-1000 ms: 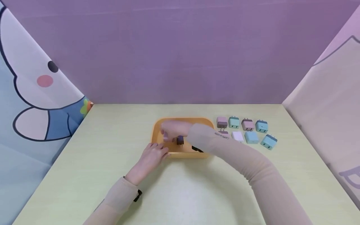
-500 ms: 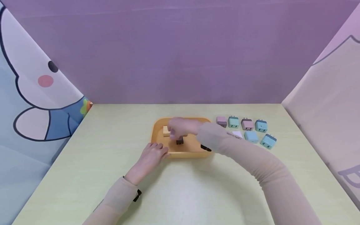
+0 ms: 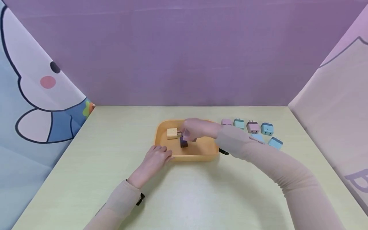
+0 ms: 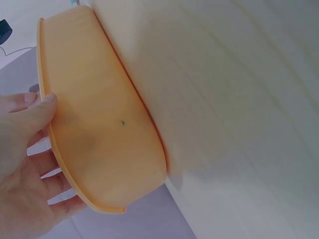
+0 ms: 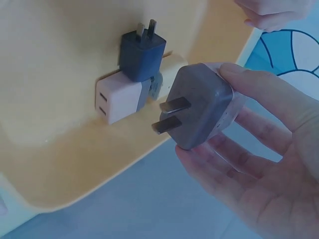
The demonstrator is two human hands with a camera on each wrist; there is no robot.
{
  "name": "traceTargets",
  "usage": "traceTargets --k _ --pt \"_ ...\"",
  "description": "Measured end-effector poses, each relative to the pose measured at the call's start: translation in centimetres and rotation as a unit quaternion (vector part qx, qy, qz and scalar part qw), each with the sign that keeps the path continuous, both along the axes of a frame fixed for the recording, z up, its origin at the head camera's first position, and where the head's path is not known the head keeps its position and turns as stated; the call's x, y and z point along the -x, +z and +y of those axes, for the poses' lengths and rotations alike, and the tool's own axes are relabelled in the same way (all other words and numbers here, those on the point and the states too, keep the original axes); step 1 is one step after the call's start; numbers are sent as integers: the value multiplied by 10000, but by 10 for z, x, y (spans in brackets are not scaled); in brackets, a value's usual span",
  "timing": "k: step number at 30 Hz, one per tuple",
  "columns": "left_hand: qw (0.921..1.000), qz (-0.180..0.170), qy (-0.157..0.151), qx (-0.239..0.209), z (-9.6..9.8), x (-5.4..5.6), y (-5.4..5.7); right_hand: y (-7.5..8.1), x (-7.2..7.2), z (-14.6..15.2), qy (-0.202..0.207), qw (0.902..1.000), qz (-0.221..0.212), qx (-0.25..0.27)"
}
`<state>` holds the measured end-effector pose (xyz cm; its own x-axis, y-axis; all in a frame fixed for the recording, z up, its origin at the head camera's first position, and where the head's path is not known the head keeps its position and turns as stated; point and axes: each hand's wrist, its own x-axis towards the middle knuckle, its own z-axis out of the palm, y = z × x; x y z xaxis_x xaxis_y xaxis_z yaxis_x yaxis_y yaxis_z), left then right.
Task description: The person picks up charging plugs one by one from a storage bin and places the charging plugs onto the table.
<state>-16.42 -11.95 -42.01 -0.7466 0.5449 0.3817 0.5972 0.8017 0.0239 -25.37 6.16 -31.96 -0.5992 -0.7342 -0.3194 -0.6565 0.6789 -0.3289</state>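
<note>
My left hand (image 3: 155, 158) grips the near-left rim of an orange plastic tray (image 3: 195, 158). In the left wrist view the thumb lies on the tray's outer wall and the fingers reach behind the rim. Over the tray, my right hand (image 3: 196, 129) pinches a plug-in charger (image 5: 202, 107) with a grey prong face and a pale pink body, its two flat prongs pointing away from the palm. Inside the tray lie a cream charger (image 3: 172, 133), a dark navy charger (image 3: 183, 142) with its prongs up in the right wrist view, and a pink-and-grey charger (image 5: 119, 97).
Several chargers lie on the table right of the tray, among them a mint one (image 3: 239, 124), a pink one (image 3: 253, 127) and a blue one (image 3: 267, 128). My right forearm partly covers the nearer ones. A purple backdrop (image 3: 184, 54) stands behind the table.
My right hand has moved rightward across the tray, uncovering the cream charger at the left. The right forearm now hides more of the chargers on the table. My left hand has stayed on the rim.
</note>
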Motion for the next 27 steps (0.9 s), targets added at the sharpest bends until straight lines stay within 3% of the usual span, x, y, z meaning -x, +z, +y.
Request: traceTargets --k 4,13,27 --pt "10000 -22 33 37 1 0 0 2 -2 12 242 9988 381 196" --pt "10000 -2 48 53 3 1 -1 3 -8 43 353 9948 576 761" --pt "9997 -196 111 85 4 1 0 -1 -18 82 -237 9943 924 475"
